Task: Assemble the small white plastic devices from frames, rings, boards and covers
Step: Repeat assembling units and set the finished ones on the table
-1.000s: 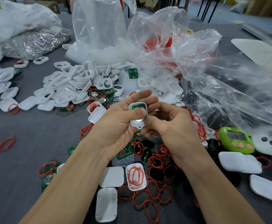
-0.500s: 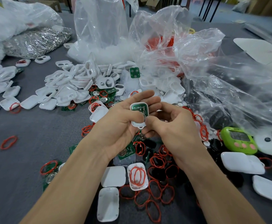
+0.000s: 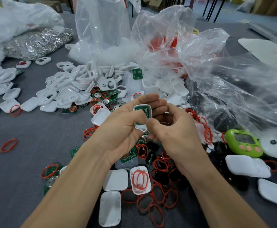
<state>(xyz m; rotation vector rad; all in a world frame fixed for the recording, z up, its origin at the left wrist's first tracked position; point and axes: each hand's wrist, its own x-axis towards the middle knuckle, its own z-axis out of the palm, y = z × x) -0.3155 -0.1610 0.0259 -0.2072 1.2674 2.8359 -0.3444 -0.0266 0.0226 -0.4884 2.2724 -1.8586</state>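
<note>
The grey table (image 3: 27,162) fills the whole view in front of you. On its far side stand big clear plastic bags (image 3: 200,55), crumpled and open, and at the far left lies a silver bag (image 3: 37,40). Before the bags there is a wide pile of white frames (image 3: 72,89), many lying one over another, with some green boards between them; one green board (image 3: 137,74) leans upright at the back of the pile. Closer to you, under your right forearm, a heap of red rings (image 3: 159,165) lies over dark parts that are too dim to name.

Your left hand (image 3: 123,129) and your right hand (image 3: 177,134) meet above the middle of the table, touching each other. Below your wrists lie two white covers (image 3: 115,180), one behind the other, and just beside them a third cover (image 3: 140,180) lies open side up with red rings inside it. At the right, near the rings, lies a green timer (image 3: 243,143).

Your left hand grips a white frame (image 3: 142,112) upright, its thumb across the front and its fingers behind. A small green board sits inside this frame. Your right hand is curled, and its thumb tip (image 3: 151,125) pinches the lower edge of the frame.
</note>
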